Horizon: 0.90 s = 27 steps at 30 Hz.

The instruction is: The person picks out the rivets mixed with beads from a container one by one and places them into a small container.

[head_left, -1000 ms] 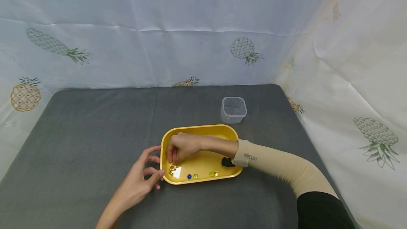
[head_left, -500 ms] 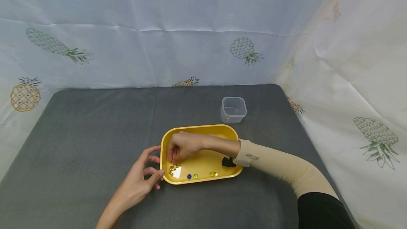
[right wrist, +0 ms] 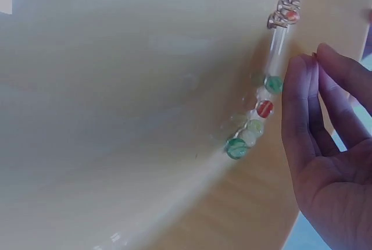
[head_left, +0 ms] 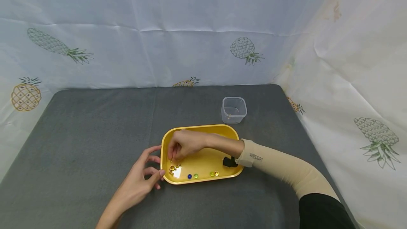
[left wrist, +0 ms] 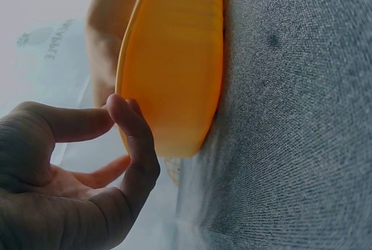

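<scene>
A yellow tray stands on the table. My left hand grips its left end, thumb at the rim and fingers against the outer wall, as the left wrist view shows too. Inside the tray, my right hand is low over the left part, fingertips together. A tiny gold-coloured piece shows at these fingertips; its kind is too small to tell. Several small shiny gold pieces lie just below in the near left corner. Along the near wall are a blue marble, a green marble and other marbles.
Behind the tray stands a clear square plastic tub with a few tiny bits at its bottom. A black wrist device on the right arm hangs over the tray's right end. Pineapple-printed cloth hangs behind the grey table.
My right hand has risen slightly and drawn a little to the right, away from the gold pieces, with a tiny piece now showing at its fingertips. My left hand has stayed put.
</scene>
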Each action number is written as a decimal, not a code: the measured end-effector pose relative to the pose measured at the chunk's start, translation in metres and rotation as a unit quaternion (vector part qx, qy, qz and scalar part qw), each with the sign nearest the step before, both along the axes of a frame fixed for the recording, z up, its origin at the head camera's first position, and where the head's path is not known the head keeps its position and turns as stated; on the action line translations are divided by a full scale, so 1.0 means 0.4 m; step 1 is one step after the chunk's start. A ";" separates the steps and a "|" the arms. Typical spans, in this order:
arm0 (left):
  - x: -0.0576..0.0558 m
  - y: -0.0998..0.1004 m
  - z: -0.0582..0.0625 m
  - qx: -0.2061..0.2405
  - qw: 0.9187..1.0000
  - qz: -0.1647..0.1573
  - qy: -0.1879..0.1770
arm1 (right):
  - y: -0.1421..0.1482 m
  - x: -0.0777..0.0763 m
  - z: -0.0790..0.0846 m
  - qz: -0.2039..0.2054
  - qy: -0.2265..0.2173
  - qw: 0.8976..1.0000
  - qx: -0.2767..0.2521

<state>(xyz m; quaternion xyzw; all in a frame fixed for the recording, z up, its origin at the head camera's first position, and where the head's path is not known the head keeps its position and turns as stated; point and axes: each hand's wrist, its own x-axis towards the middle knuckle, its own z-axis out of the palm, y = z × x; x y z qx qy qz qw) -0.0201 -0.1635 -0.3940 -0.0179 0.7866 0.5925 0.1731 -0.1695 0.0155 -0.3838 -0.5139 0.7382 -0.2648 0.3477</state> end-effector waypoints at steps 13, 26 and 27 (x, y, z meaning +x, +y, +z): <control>-0.001 0.000 -0.003 -0.005 1.000 0.001 -0.003 | 0.016 -0.007 0.029 -0.015 -0.002 1.000 -0.003; -0.002 0.001 -0.003 -0.006 1.000 0.007 -0.011 | 0.037 -0.016 0.064 -0.030 -0.013 0.999 -0.033; -0.002 0.001 -0.002 -0.006 1.000 0.007 -0.012 | 0.039 -0.017 0.066 -0.030 -0.014 0.999 -0.035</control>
